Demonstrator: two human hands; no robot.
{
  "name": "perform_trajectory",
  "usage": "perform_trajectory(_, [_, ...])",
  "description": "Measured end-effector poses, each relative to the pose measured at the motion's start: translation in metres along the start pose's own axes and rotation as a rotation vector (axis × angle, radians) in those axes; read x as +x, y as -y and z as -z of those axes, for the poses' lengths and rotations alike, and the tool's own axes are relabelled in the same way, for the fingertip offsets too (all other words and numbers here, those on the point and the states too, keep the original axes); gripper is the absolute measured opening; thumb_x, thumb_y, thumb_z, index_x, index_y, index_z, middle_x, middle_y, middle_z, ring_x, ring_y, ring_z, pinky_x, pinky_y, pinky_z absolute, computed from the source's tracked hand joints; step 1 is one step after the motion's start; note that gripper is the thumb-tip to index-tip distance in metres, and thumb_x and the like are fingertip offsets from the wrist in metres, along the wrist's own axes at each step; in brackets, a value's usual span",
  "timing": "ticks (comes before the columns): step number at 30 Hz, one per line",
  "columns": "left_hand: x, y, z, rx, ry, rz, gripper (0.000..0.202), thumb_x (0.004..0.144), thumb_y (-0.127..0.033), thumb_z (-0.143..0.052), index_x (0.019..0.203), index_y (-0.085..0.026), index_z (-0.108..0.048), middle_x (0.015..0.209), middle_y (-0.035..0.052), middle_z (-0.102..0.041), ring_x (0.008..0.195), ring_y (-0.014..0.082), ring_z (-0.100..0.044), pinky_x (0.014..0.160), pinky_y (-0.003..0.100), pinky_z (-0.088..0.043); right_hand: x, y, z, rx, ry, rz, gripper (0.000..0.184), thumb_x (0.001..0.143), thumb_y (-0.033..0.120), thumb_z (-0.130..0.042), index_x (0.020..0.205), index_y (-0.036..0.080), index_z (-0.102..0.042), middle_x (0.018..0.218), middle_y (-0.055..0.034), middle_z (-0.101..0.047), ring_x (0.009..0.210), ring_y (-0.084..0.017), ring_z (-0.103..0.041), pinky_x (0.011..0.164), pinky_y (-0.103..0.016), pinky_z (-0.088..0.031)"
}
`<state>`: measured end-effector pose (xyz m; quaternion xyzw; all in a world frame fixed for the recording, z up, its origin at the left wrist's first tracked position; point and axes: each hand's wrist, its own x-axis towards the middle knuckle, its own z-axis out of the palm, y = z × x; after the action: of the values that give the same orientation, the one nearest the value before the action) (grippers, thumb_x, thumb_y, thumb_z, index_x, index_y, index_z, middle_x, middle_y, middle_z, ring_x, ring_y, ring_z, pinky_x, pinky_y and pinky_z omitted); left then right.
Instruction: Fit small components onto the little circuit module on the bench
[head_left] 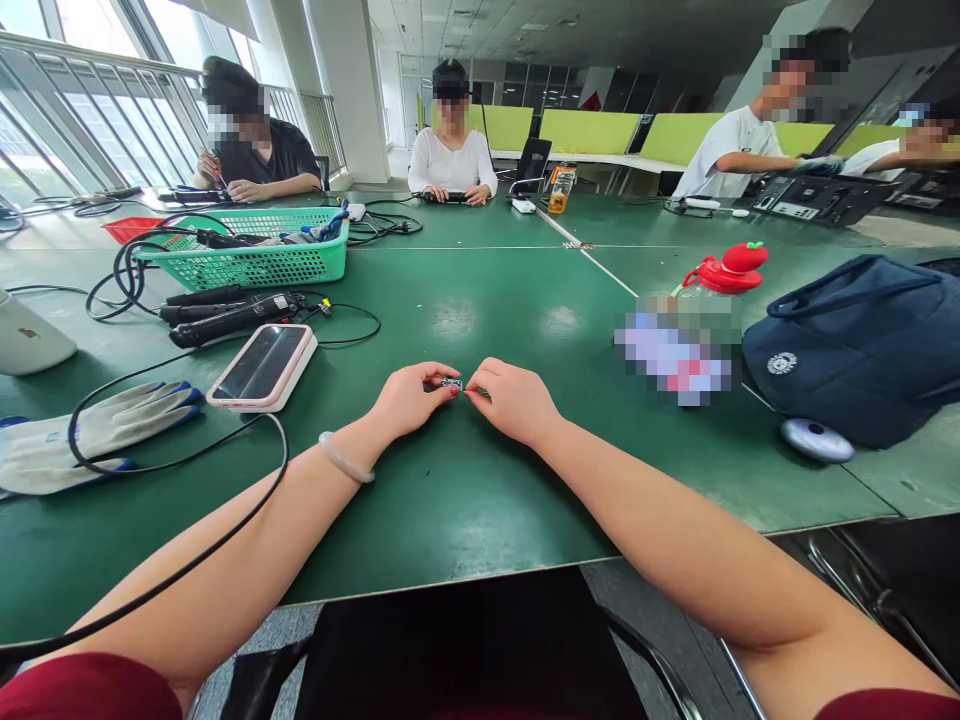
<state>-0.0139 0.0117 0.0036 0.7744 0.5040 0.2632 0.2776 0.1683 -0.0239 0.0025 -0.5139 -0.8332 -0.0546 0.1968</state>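
Just above the green table (420,510), my two hands meet near the middle of the view. Between the thumb and fingers of my left hand (415,397) is a small dark piece with light markings, like a small circuit board (452,384). A pale bangle (345,458) circles my left wrist. My right hand (514,400) is closed in a pinch at the right end of the small board. Whether its fingertips grip the board or something tiny beside it, I cannot make out.
Left of my hands lie a phone-like device (262,367), work gloves (97,430), black cabled tools (232,315) and a green basket (255,262). A cable crosses my left forearm. At right are a red-lidded bottle (724,275) and a navy bag (862,345). Several people sit across.
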Motion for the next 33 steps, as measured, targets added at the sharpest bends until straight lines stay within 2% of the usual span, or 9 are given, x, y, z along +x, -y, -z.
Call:
perform_trajectory(6, [0.000, 0.001, -0.002, -0.138, 0.004, 0.011, 0.032, 0.068, -0.038, -0.069, 0.093, -0.020, -0.068, 0.087, 0.0038, -0.070, 0.081, 0.0183, -0.062, 0.076, 0.031, -0.047, 0.000, 0.003, 0.000, -0.076, -0.009, 0.024, 0.027, 0.095, 0.029, -0.042, 0.086, 0.017, -0.065, 0.090, -0.0059, -0.062, 0.075, -0.015, -0.055, 0.059, -0.027, -0.031])
perform_trajectory(12, [0.000, -0.002, -0.002, -0.190, -0.003, 0.008, 0.031, 0.064, -0.038, -0.073, 0.087, -0.018, -0.068, 0.086, 0.0045, -0.070, 0.081, 0.0190, -0.063, 0.078, 0.034, -0.048, 0.000, 0.005, 0.003, -0.138, -0.007, 0.045, 0.031, 0.096, 0.027, -0.038, 0.083, 0.016, -0.065, 0.085, -0.0079, -0.062, 0.073, -0.015, -0.052, 0.058, -0.029, -0.028])
perform_trajectory(15, [0.001, -0.001, -0.002, -0.286, 0.020, 0.016, 0.032, 0.062, -0.035, -0.075, 0.086, -0.017, -0.067, 0.086, 0.0053, -0.070, 0.082, 0.0190, -0.063, 0.080, 0.035, -0.048, -0.001, 0.005, 0.005, -0.133, -0.005, 0.065, 0.034, 0.096, 0.027, -0.037, 0.083, 0.016, -0.066, 0.085, -0.0081, -0.062, 0.073, -0.016, -0.052, 0.059, -0.029, -0.029])
perform_trajectory(21, [0.001, 0.001, 0.001, -0.669, 0.169, 0.051, 0.040, 0.066, -0.037, -0.075, 0.097, -0.014, -0.065, 0.093, 0.0074, -0.072, 0.089, 0.0177, -0.065, 0.091, 0.036, -0.045, -0.003, 0.002, 0.006, 0.059, -0.126, 0.067, 0.035, 0.097, 0.036, -0.038, 0.093, 0.019, -0.069, 0.091, -0.0066, -0.064, 0.080, -0.015, -0.055, 0.068, -0.027, -0.037])
perform_trajectory(24, [0.000, -0.001, 0.002, -0.708, 0.177, 0.061, 0.040, 0.068, -0.039, -0.074, 0.098, -0.015, -0.064, 0.095, 0.0076, -0.072, 0.093, 0.0179, -0.065, 0.094, 0.036, -0.043, -0.002, -0.005, 0.007, 0.231, -0.158, 0.027, 0.025, 0.094, 0.031, -0.046, 0.100, 0.023, -0.069, 0.095, -0.0038, -0.065, 0.083, -0.014, -0.057, 0.073, -0.025, -0.041])
perform_trajectory(27, [0.000, -0.003, 0.001, -0.675, 0.173, 0.098, 0.041, 0.067, -0.037, -0.076, 0.099, -0.014, -0.063, 0.093, 0.0083, -0.073, 0.093, 0.0191, -0.066, 0.094, 0.037, -0.044, 0.001, -0.019, 0.007, 0.291, -0.038, -0.095, 0.019, 0.088, 0.023, -0.056, 0.103, 0.023, -0.069, 0.094, -0.0023, -0.065, 0.078, -0.013, -0.057, 0.070, -0.025, -0.042])
perform_trajectory(29, [0.000, -0.003, 0.000, -0.648, 0.166, 0.113, 0.042, 0.067, -0.036, -0.076, 0.101, -0.014, -0.063, 0.090, 0.0081, -0.073, 0.092, 0.0197, -0.066, 0.093, 0.039, -0.045, 0.003, -0.029, 0.005, 0.275, 0.098, -0.156, 0.020, 0.081, 0.026, -0.065, 0.100, 0.022, -0.070, 0.091, -0.0022, -0.065, 0.074, -0.013, -0.056, 0.068, -0.026, -0.042])
perform_trajectory(31, [0.001, -0.002, -0.001, -0.616, 0.166, 0.112, 0.042, 0.068, -0.036, -0.075, 0.102, -0.015, -0.064, 0.087, 0.0077, -0.073, 0.091, 0.0200, -0.066, 0.093, 0.040, -0.044, 0.004, -0.036, 0.002, 0.277, 0.169, -0.193, 0.021, 0.077, 0.027, -0.069, 0.098, 0.022, -0.070, 0.089, -0.0015, -0.064, 0.073, -0.013, -0.055, 0.069, -0.026, -0.042])
perform_trajectory(33, [0.001, -0.002, -0.001, -0.583, 0.176, 0.104, 0.042, 0.069, -0.035, -0.074, 0.104, -0.015, -0.064, 0.085, 0.0069, -0.072, 0.090, 0.0198, -0.066, 0.093, 0.040, -0.044, 0.005, -0.039, -0.001, 0.292, 0.196, -0.218, 0.012, 0.077, 0.026, -0.069, 0.088, 0.022, -0.071, 0.086, -0.0008, -0.063, 0.072, -0.012, -0.055, 0.068, -0.025, -0.041])
